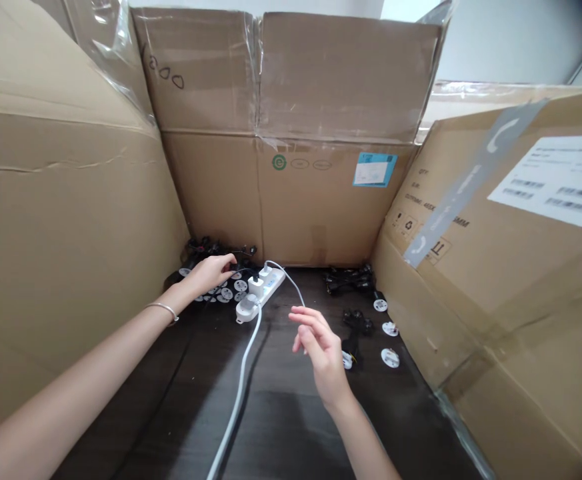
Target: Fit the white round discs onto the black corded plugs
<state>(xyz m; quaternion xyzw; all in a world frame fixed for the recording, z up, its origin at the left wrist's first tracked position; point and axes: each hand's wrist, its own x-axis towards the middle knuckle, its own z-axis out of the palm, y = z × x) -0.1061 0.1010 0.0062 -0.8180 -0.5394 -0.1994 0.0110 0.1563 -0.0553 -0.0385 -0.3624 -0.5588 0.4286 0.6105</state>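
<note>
My left hand (213,272) reaches over a pile of round white discs (227,293) with black parts, at the back left. Its fingers are bent together in a pinch; whatever they hold is hidden. Just right of it lies a white power strip (271,283) with white adapters (255,287) plugged in. A thin white cable (293,283) arcs from the far adapter toward my right hand. My right hand (321,350) hovers above the dark surface, fingers apart, with nothing visible in it. Beside and partly behind it is a white disc with black and yellow wires (347,359).
Cardboard walls stand at the left (61,267), back (321,207) and right (471,287). Black cabled parts (351,279) and several loose white discs (390,358) lie along the right. A thick white cord (243,380) runs from the strip toward me over the dark tabletop (281,427).
</note>
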